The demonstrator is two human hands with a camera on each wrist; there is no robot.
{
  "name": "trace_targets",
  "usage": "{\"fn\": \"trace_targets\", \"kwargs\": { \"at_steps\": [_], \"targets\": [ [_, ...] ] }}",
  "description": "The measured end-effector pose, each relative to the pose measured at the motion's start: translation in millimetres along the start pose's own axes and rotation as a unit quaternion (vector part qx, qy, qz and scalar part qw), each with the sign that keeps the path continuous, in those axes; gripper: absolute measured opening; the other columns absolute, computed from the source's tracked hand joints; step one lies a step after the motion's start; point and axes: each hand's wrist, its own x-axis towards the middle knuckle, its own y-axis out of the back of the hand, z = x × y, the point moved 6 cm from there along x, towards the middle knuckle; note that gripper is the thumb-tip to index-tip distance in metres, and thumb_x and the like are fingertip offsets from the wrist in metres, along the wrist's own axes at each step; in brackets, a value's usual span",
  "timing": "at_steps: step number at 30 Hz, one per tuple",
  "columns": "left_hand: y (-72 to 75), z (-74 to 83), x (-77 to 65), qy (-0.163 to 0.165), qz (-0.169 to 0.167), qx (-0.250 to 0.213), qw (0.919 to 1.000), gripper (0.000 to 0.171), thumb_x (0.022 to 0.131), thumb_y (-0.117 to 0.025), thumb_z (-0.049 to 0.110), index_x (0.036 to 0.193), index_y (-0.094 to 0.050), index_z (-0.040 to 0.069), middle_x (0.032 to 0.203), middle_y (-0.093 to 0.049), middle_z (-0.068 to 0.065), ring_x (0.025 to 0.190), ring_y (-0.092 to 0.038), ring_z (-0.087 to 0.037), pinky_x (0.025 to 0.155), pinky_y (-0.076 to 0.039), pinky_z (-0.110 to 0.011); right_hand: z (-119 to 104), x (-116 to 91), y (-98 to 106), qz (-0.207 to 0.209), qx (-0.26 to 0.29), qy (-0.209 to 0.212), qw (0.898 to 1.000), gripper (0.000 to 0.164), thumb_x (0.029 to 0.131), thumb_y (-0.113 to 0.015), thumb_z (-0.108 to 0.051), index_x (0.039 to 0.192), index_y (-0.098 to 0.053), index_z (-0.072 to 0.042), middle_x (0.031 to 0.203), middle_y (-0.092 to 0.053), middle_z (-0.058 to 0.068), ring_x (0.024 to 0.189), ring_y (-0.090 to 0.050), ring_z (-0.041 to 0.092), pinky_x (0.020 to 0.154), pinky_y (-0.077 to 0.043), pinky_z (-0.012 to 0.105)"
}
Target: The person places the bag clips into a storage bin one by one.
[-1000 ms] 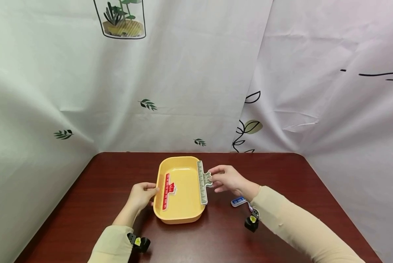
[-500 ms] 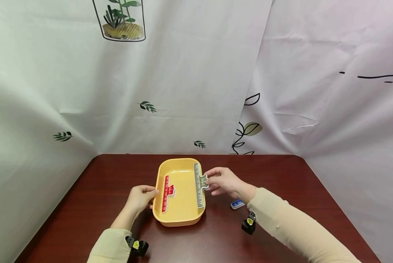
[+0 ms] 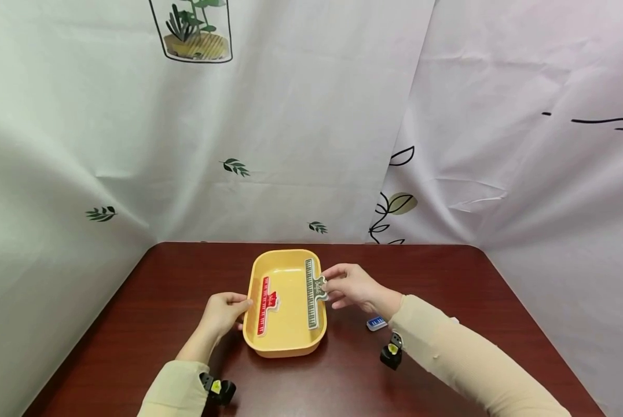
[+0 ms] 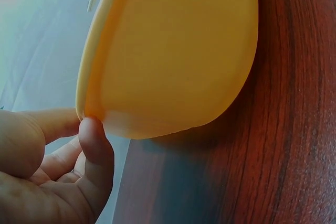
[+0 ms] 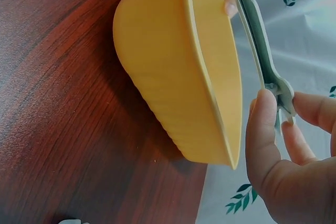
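My left hand (image 3: pixel 222 313) pinches the left rim of a yellow plastic tray (image 3: pixel 285 352) between thumb and fingers; in the left wrist view the thumb presses the tray wall (image 4: pixel 178 51). A red page clip (image 3: pixel 263 306) with a piano-key pattern lies inside on the tray's left side. My right hand (image 3: pixel 354 288) pinches the tab of a grey-green page clip (image 3: pixel 312 295) of the same pattern, held at the tray's right rim. From the right wrist, this clip (image 5: pixel 258 40) appears above the opening. A blue clip (image 3: pixel 376 323) lies on the table, partly hidden by the right arm.
The tray stands on a dark red-brown wooden table (image 3: pixel 186 272). A white fabric backdrop (image 3: pixel 301 116) with plant prints surrounds its far edge and sides. A small white piece (image 3: pixel 454 319) peeks out behind the right sleeve.
My right hand has moved left with the grey-green clip, from over the tray's right rim to inside its edge. The left hand keeps its grip on the tray.
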Motion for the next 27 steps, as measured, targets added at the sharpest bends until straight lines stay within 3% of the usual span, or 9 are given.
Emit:
{"fn": "trace_targets", "kwargs": {
  "at_steps": [14,27],
  "targets": [
    [0.6,-0.6,-1.1,-0.004,-0.005,-0.008,0.9999,0.026,0.089,-0.062,0.010,0.107,-0.062,-0.010,0.077,-0.065,-0.010,0.058,-0.058,-0.012,0.050,-0.053,-0.026,-1.8,6.2,-6.9,0.007,0.003,-0.003,1.000,0.041,0.082,-0.064,-0.003,0.122,-0.055,0.001,0.091,-0.061,0.009,0.066,-0.065,0.016,0.053,-0.057,0.029],
    [1.0,0.0,-3.0,0.003,-0.002,-0.005,1.0000,0.027,0.089,-0.063,0.011,0.108,-0.062,-0.009,0.081,-0.065,-0.013,0.061,-0.059,-0.013,0.051,-0.054,-0.028,-5.3,10.9,-14.2,0.010,-0.011,0.003,1.000,0.036,0.082,-0.064,-0.003,0.118,-0.057,0.001,0.087,-0.063,0.009,0.064,-0.064,0.016,0.052,-0.057,0.029]
  ]
}}
